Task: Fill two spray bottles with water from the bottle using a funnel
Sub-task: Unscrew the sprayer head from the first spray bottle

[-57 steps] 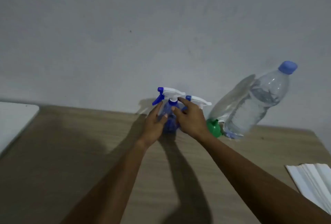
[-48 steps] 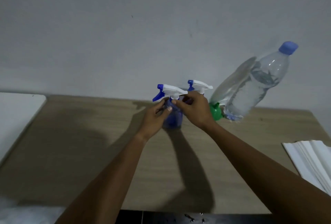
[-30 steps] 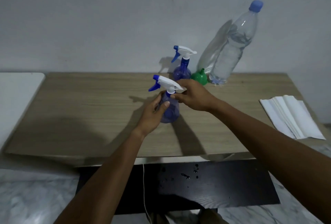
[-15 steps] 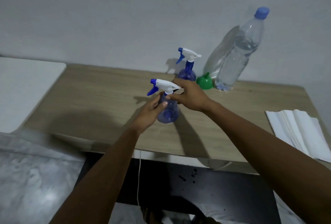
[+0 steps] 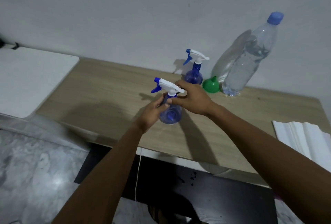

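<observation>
A small blue spray bottle (image 5: 171, 115) with a white and blue trigger head stands in the middle of the wooden table (image 5: 100, 98). My left hand (image 5: 152, 114) holds its body from the left. My right hand (image 5: 192, 98) grips the neck and the trigger head from the right. A second blue spray bottle (image 5: 194, 73) stands at the back by the wall. Beside it a green funnel (image 5: 211, 85) lies mouth-down. A large clear water bottle (image 5: 249, 62) with a blue cap stands to the right of the funnel, partly full.
A stack of white paper towels (image 5: 304, 137) lies at the table's right edge. A white surface (image 5: 30, 76) adjoins the table on the left. Below the front edge are a black shelf (image 5: 215, 193) and a marbled floor.
Both hands brought one spray bottle from the back by the wall to the table's middle, where it now stands. The camera view shifted down and back. The grips look the same as half a second ago.
</observation>
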Motion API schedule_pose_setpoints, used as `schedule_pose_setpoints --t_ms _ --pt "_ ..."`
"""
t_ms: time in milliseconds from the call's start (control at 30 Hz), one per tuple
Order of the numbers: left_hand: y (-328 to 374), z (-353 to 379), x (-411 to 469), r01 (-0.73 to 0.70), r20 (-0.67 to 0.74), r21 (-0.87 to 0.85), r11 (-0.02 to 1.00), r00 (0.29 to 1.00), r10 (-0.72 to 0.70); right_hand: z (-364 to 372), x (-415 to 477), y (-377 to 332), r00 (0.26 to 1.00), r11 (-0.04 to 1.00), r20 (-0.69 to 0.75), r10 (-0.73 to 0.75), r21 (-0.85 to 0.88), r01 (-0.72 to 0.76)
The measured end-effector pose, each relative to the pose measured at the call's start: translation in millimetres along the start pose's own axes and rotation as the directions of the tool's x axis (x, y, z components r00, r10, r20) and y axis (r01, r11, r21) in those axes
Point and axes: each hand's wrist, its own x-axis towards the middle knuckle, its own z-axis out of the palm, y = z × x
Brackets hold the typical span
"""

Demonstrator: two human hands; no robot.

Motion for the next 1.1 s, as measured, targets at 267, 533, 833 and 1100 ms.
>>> schedule_pose_setpoints --t_ms 267,533,833,1100 --pt "-5.4 -5.9 2.9 -0.022 -0.005 -0.006 1.0 1.0 0.021 12.0 -2.8 4.8 0.997 0.998 -0.059 0.048 0.035 -0.046" --pt "-8.8 -10.7 4.3 -0.034 0.033 0.001 0.999 0.999 0.034 13.7 -15.6 -8.9 0.989 0.997 -0.131 0.074 0.024 -0.071" --pt "-16.0 -13.3 7.6 -0.054 0.035 -0.024 0.998 0.998 0.055 19.1 -10.9 -16.2 0.977 0.989 -0.171 0.13 -0.045 -0.14" --pt "-17.7 -11.5 8.5 -0.042 0.033 -0.067 0.997 0.998 0.045 12.5 -14.2 -16.1 0.989 0.989 -0.046 0.143 0.028 -0.142"
